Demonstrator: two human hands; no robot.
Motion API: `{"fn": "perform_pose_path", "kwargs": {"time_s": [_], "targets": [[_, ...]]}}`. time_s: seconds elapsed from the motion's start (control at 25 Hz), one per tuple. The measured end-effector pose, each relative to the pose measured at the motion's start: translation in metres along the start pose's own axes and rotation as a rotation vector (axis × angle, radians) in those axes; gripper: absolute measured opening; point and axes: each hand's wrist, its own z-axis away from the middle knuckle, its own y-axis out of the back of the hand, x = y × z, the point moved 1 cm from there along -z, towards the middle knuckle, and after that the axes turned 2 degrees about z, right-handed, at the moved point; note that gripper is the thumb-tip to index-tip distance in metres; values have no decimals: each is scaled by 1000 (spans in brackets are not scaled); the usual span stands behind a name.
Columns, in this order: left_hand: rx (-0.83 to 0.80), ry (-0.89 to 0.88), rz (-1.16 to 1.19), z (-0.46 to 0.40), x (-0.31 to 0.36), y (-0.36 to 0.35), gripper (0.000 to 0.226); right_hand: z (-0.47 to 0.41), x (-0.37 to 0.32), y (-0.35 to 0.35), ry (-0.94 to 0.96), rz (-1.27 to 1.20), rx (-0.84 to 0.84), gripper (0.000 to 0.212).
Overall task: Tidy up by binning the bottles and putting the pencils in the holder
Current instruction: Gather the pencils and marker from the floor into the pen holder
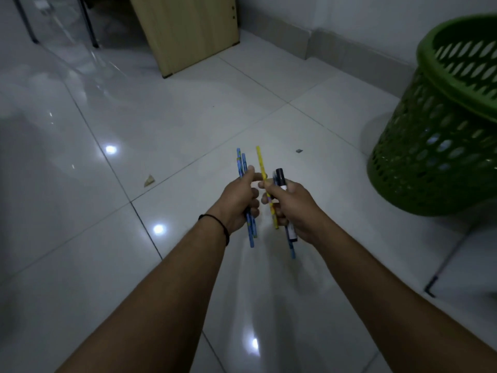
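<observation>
both hands are held out in front over the white tiled floor (188,109), close together and nearly touching at the fingertips. the left hand (239,203) is clenched around two blue pencils (243,168), which stand roughly upright through the fist; their upper ends rise above the thumb and their lower ends stick out below the heel of the palm. a thin black band (219,224) circles the wrist just behind that grasp. the right hand (291,208) is closed on a small bundle: a yellow pencil (261,162) pinched at the front of the fingers, leaning slightly toward the left hand's grasp, a marker with a black cap (279,177) just behind it, and another blue pencil (291,250) whose lower end pokes out below the palm, past the marker's base. the yellow pencil stands between the two grasps, just beside the left thumb; whether the left fingers touch it cannot be told. well off to the right of the right hand's grip stands a green perforated basket (435,146) on the floor, with something pale dimly showing through its holes. ahead of both grasps, far off, is the base of a wooden cabinet (188,30). a small paper scrap (149,180) lies on the tiles left of the left hand, and a tiny dark fleck (298,151) lies beyond the right hand's bundle.
</observation>
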Motion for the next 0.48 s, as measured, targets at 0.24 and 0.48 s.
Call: {"fn": "perform_pose_path", "kwargs": {"time_s": [0.24, 0.48], "targets": [[-150, 43, 38, 36, -10, -20, 45, 33, 0, 8, 9, 18, 119, 18], [-41, 150, 33, 46, -3, -9, 44, 38, -5, 29, -198, -449, 102, 29]]}}
